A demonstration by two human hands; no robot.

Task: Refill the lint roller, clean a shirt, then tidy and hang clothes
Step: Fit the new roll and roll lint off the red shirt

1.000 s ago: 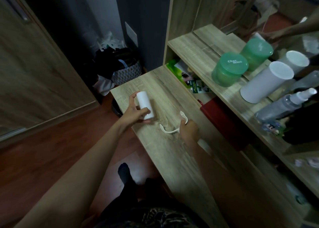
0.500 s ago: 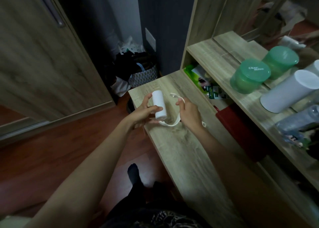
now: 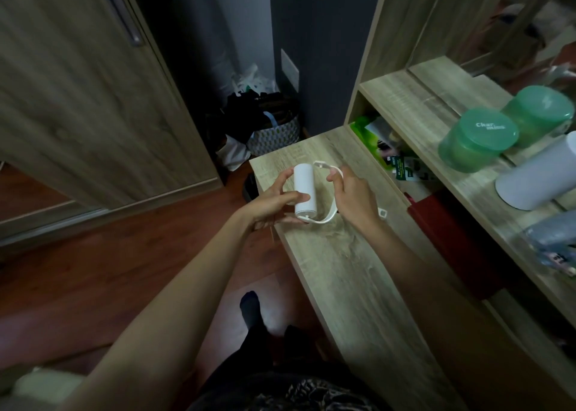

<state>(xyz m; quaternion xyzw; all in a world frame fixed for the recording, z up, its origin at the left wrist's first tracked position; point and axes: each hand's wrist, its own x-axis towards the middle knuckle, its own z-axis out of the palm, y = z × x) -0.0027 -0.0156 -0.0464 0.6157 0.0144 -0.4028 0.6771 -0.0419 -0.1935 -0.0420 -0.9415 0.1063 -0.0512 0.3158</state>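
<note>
L hand (image 3: pixel 271 203) grips roll (image 3: pixel 304 186), R hand (image 3: pixel 355 195) pinches frame (image 3: pixel 328 216), now brought together above desk (image 3: pixel 343 270)

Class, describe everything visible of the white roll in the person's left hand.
The white roll is a smooth cylinder with a small dark spot at its near end. It is held above the wooden table, lengthwise away from the camera. The left hand grips its side; the white handle frame, held by the right hand, meets its near end.
</note>
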